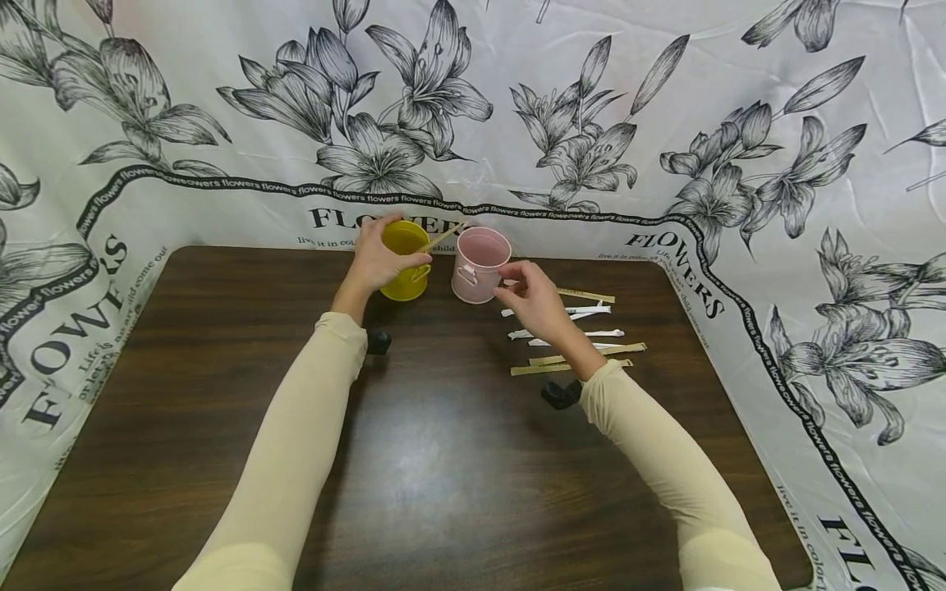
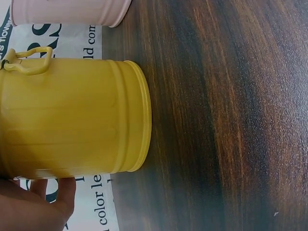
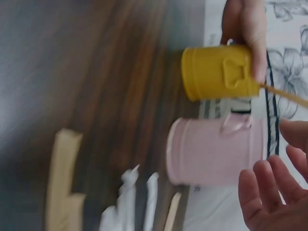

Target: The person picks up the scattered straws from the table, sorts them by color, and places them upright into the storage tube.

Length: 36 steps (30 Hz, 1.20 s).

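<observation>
My left hand [image 1: 377, 261] grips a small yellow metal bucket [image 1: 402, 288], its thumb across the rim and its other fingers round the far left side. A thin tan stick [image 1: 445, 236] slants up out of this bucket toward the right; its lower end is hidden inside. Just right of it a pink bucket [image 1: 473, 283] stands upright near the table's back edge. At the pink bucket's right side is my right hand [image 1: 538, 304], its fingers loosely bent and nothing between thumb and fingers in the right wrist view.
Several white paper-wrapped sticks [image 1: 606, 333] and tan ones [image 1: 535, 370] lie on the dark wooden table [image 1: 443, 492], partly under my right hand and wrist. A white flower-printed cloth [image 1: 502, 156] hangs behind the table. Black wrist devices [image 1: 562, 395] sit at both cuffs.
</observation>
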Each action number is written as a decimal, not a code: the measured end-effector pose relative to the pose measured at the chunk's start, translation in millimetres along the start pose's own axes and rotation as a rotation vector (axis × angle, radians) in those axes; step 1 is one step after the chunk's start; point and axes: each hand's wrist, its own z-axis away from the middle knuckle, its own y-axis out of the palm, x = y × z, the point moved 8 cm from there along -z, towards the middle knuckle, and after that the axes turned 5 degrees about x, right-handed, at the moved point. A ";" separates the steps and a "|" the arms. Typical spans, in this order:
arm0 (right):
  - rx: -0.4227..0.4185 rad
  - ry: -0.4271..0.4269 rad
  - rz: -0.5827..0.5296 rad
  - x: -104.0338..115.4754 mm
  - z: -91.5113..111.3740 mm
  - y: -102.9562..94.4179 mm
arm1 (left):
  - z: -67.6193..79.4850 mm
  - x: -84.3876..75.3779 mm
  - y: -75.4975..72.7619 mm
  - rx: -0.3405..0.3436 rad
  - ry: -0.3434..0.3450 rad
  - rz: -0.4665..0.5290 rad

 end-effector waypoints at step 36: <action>0.231 0.110 0.396 -112.5 81.8 -4.9 | 1.5 0.5 0.8 0.002 -0.004 0.019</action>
